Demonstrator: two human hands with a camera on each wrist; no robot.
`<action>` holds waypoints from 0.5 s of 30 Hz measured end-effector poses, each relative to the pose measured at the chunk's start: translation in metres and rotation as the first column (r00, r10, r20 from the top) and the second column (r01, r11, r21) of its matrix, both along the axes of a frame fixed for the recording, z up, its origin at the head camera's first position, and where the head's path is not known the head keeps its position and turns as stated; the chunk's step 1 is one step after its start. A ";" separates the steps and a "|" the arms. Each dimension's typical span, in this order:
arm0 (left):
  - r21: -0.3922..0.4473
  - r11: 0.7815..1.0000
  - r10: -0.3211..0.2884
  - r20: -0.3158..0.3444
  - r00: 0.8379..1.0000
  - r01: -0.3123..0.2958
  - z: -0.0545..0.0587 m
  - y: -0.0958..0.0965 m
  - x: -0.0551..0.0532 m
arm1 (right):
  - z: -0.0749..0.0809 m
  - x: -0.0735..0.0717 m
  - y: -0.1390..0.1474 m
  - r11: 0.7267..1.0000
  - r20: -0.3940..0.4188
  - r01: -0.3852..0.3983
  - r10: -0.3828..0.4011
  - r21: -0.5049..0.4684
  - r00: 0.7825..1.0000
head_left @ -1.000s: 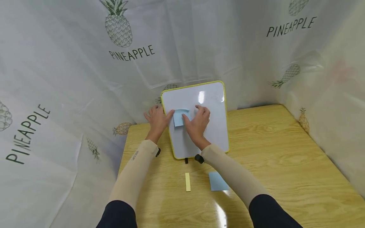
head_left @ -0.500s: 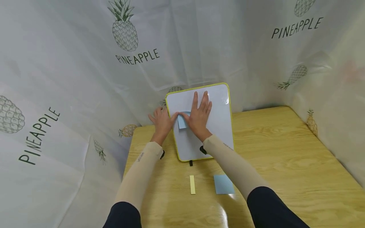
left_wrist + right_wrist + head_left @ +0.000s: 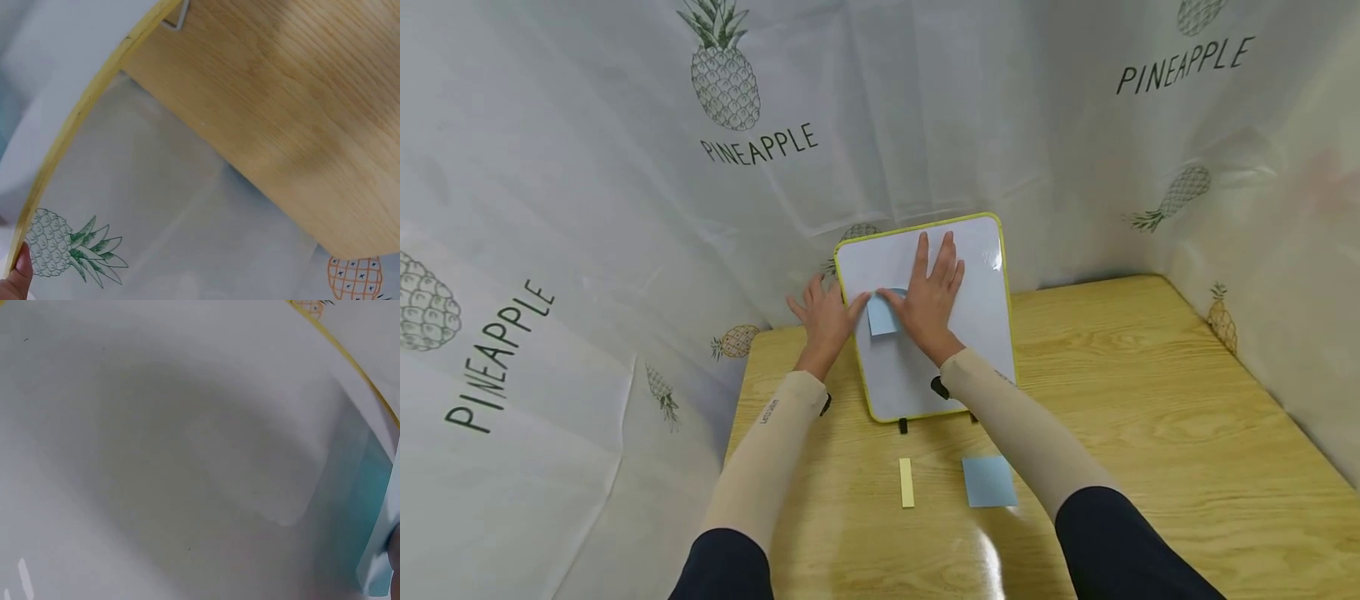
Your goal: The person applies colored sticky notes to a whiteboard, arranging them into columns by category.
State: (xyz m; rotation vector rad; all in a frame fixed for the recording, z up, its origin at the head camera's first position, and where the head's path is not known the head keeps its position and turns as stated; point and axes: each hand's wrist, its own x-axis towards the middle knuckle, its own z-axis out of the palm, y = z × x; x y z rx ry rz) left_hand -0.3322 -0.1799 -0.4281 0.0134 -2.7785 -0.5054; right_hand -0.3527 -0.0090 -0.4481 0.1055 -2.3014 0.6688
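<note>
A small whiteboard (image 3: 891, 375) with a yellow rim leans upright against the pineapple-print curtain. On its left half is a blue sticky note (image 3: 881, 320), its lower part standing off the board in the right wrist view. My left hand (image 3: 827, 322) holds the board's left edge, thumb on the front reaching the note's upper left corner and fingers at the rim. My right hand (image 3: 931, 306) lies spread on the board, fingers straight and pointing up. Its thumb presses along the note's top edge, and the hand covers the note's right part.
On the wooden table (image 3: 1112, 400), in front of the board, lie a narrow yellow paper strip (image 3: 907, 483) and another blue sticky note (image 3: 989, 482). Dark feet (image 3: 903, 426) show under the board. The curtain (image 3: 925, 125) borders the table at the back and sides.
My right hand has gone from loosely bent above the note to flat on the board. Its thumb met the left thumb at the note's top, then slid slightly right. The left hand stays at the edge.
</note>
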 end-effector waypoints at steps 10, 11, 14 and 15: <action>-0.009 1.000 0.002 -0.052 0.999 -0.002 -0.003 0.000 -0.003 | 0.004 0.001 0.015 0.999 0.061 -0.004 0.007 -0.047 0.998; -0.005 1.000 0.001 -0.055 0.998 -0.002 -0.004 0.000 -0.003 | 0.004 0.001 0.016 0.999 0.066 -0.003 0.006 -0.054 0.998; 0.001 1.000 -0.001 -0.064 0.998 0.001 -0.005 -0.001 -0.004 | 0.004 0.000 0.021 0.997 0.094 0.007 0.000 -0.073 0.996; 0.005 1.000 -0.004 -0.064 0.998 0.005 -0.005 -0.001 -0.004 | 0.003 0.000 0.022 0.997 0.099 0.010 -0.002 -0.079 0.995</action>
